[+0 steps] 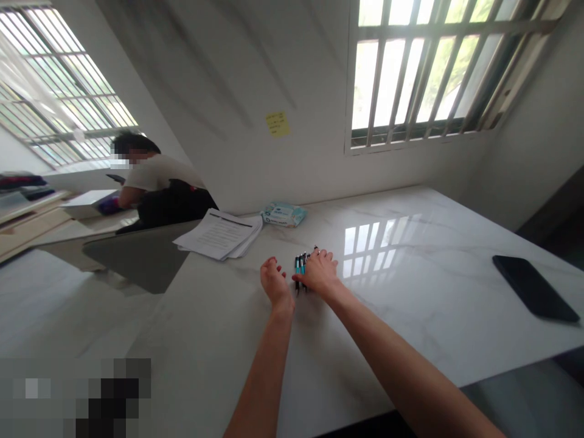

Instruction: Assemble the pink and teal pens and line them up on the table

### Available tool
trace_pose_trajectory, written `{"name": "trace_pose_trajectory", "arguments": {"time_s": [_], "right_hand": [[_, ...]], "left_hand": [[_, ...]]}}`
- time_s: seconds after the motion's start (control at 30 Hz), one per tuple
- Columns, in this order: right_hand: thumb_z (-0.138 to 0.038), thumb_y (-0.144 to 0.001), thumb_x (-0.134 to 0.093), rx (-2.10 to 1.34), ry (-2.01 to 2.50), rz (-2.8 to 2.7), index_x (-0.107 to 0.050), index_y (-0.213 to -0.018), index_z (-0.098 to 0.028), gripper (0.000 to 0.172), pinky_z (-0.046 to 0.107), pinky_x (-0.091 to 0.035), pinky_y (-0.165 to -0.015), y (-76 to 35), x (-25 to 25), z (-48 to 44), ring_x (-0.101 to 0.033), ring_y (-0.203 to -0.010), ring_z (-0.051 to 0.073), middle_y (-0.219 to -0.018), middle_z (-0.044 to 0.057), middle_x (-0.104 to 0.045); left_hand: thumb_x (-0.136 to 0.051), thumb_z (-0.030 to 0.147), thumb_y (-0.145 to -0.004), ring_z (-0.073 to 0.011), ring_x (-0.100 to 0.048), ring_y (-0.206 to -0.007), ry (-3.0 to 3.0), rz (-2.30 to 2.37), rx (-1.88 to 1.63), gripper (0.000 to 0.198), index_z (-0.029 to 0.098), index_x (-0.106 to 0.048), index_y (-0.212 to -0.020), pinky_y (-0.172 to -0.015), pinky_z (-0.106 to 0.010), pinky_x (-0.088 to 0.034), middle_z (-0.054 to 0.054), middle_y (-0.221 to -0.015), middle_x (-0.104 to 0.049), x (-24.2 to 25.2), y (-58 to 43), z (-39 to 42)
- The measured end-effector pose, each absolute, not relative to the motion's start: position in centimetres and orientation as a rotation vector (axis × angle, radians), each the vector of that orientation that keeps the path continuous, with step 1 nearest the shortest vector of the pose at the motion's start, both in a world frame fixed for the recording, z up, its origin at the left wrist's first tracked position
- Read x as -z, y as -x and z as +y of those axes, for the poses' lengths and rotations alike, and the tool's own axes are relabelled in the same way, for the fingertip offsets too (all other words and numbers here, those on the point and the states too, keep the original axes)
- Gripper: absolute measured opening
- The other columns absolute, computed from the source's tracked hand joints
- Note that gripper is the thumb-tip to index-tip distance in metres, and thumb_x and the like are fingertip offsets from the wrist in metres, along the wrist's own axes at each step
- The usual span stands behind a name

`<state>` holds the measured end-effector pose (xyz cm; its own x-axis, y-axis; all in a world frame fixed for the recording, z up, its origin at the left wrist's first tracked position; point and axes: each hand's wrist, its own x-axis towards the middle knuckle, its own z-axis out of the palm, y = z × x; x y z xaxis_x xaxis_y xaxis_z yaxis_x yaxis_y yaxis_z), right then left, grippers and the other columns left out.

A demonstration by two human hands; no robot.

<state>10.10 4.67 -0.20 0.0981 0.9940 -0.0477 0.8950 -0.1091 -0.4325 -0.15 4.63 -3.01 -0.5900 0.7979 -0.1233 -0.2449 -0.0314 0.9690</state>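
A row of pens (298,265) with dark and light-blue barrels lies side by side on the white marbled table. My right hand (319,271) reaches over the row from the right. Its thumb crosses the pens, and its slightly bent fingers come down along their far and right side, gripping them against the table. The palm hides part of the row, so how many pens there are cannot be made out. Just left of the pens is my left hand (274,283), turned on its side with loosely curled fingers a little apart. Nothing shows in it.
A stack of printed papers (219,234) and a light-blue wipes packet (283,215) lie toward the wall. A black phone (535,287) rests at the right. A yellow sticky note (278,124) is on the wall. Another person (159,176) sits beyond a grey divider (137,255).
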Motion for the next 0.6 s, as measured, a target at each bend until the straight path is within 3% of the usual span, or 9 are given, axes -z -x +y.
{"name": "trace_pose_trajectory", "arguments": {"time_s": [0.17, 0.33, 0.4, 0.5, 0.6], "right_hand": [[-0.039, -0.073, -0.085, -0.5, 2.055, -1.92, -0.048, -0.142, 0.0, 0.087, 0.05, -0.049, -0.097, -8.1, -0.4, 4.7, -0.052, -0.128, 0.043, -0.14, 0.035, -0.052], [-0.015, -0.095, -0.054, -0.547, 1.935, -2.027, -0.05, -0.137, -0.004, 0.044, 0.04, -0.053, -0.093, -7.4, -0.6, 4.1, -0.065, -0.117, 0.033, -0.134, 0.029, -0.06], [-0.011, -0.097, -0.047, -0.557, 1.892, -2.068, -0.053, -0.132, -0.006, 0.036, 0.04, -0.052, -0.092, -8.0, -0.3, 3.8, -0.068, -0.113, 0.033, -0.125, 0.028, -0.066], [-0.01, -0.092, -0.053, -0.586, 1.817, -2.125, -0.057, -0.124, -0.009, 0.032, 0.041, -0.052, -0.087, -10.4, 0.4, 3.5, -0.07, -0.107, 0.035, -0.114, 0.025, -0.071], [-0.016, -0.075, -0.073, -0.648, 1.724, -2.159, -0.061, -0.114, -0.017, 0.041, 0.035, -0.052, -0.076, -14.8, 0.9, 4.0, -0.072, -0.094, 0.032, -0.103, 0.016, -0.075]], "left_hand": [[-0.055, 0.043, -0.081, -0.0164, -0.061, -0.092, -0.657, 1.525, -1.773, 0.03, 0.022, -0.06, -0.102, -0.073, -0.028, -0.046, -0.003, -0.105, -0.062, 3.0, 0.4, 4.8], [-0.055, 0.042, -0.08, -0.0167, -0.061, -0.091, -0.68, 1.533, -1.776, 0.03, 0.022, -0.061, -0.101, -0.071, -0.027, -0.045, -0.003, -0.102, -0.063, 3.1, 0.7, 4.8], [-0.056, 0.042, -0.079, -0.0163, -0.062, -0.089, -0.69, 1.528, -1.765, 0.03, 0.021, -0.062, -0.1, -0.07, -0.027, -0.046, -0.002, -0.1, -0.063, 3.2, 0.6, 4.8], [-0.058, 0.04, -0.077, -0.0152, -0.062, -0.084, -0.716, 1.508, -1.737, 0.029, 0.021, -0.063, -0.098, -0.068, -0.027, -0.045, -0.001, -0.095, -0.063, 3.3, 0.3, 4.6], [-0.061, 0.037, -0.075, -0.0136, -0.061, -0.082, -0.761, 1.468, -1.703, 0.027, 0.02, -0.065, -0.096, -0.068, -0.025, -0.045, -0.001, -0.095, -0.064, 3.1, -0.3, 4.4]]}}
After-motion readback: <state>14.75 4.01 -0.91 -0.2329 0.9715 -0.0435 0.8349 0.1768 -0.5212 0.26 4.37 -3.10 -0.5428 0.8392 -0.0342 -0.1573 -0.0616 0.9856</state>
